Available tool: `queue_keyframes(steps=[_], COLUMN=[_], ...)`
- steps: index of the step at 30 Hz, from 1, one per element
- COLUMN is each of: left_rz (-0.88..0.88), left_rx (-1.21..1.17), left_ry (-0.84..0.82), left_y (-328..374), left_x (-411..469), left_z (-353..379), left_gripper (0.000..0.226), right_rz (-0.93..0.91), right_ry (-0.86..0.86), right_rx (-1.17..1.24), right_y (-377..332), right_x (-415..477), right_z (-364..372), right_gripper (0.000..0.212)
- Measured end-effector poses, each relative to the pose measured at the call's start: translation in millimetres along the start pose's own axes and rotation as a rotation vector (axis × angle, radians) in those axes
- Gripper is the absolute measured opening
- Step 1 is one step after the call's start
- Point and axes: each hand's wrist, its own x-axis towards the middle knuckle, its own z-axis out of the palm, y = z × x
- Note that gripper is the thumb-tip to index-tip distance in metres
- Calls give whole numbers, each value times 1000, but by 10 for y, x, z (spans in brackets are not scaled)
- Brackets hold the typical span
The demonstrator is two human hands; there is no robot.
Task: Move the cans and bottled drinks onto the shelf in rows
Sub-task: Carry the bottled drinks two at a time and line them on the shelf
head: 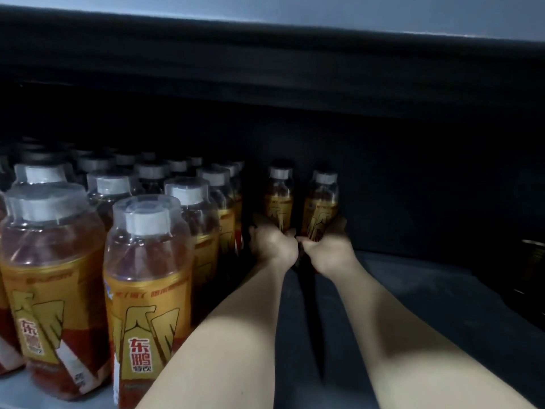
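- Head view: a dim shelf is seen from the front, with a dark upper board spanning the frame above it.
- The left part of the shelf is filled with rows of bottles. They stand upright and close together, with clear overcaps over white lids, amber drink and yellow-and-red labels.
- The nearest bottle stands at the front edge, just left of the person's left forearm.
- Two bare forearms are stretched side by side deep into the shelf, to the right of the rows.
- The left hand is wrapped around the lower part of the left bottle, fingers curled about its label.
- The right hand is wrapped the same way around the lower part of the right bottle.
- The two hands are pressed together at the thumbs.
- Both held bottles are upright at the back of the shelf, just beside each other. A narrow dark gap separates them from the last row on the left.
- Their bases are hidden by the hands, so contact with the shelf cannot be told.
- To the right of the hands, bare grey shelf surface is shown.
- At the far right edge, a dark object is too dim to be identified.
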Motion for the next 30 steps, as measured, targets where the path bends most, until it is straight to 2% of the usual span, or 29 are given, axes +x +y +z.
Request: queue_keyframes(steps=[3, 15, 21, 26, 30], left_rz=[16, 13, 11, 28, 52], left_rx=[20, 37, 109, 2, 71], left_ry=[5, -58, -49, -41, -53], left_y=[-7, -98, -109, -147, -155], left_x=[36, 232, 290, 335, 342], left_z=[38, 221, 221, 280, 264], left_gripper=[79, 89, 88, 81, 84], right_rz=[-9, -17, 7, 18, 31], right_ry=[13, 61, 47, 53, 42], right_rx=[-3, -9, -37, -87, -107], right_y=[6, -41, -76, -77, -114], right_x=[64, 119, 99, 106, 107], right_z=[37, 61, 32, 54, 51], right_gripper=[73, 75, 77, 82, 82])
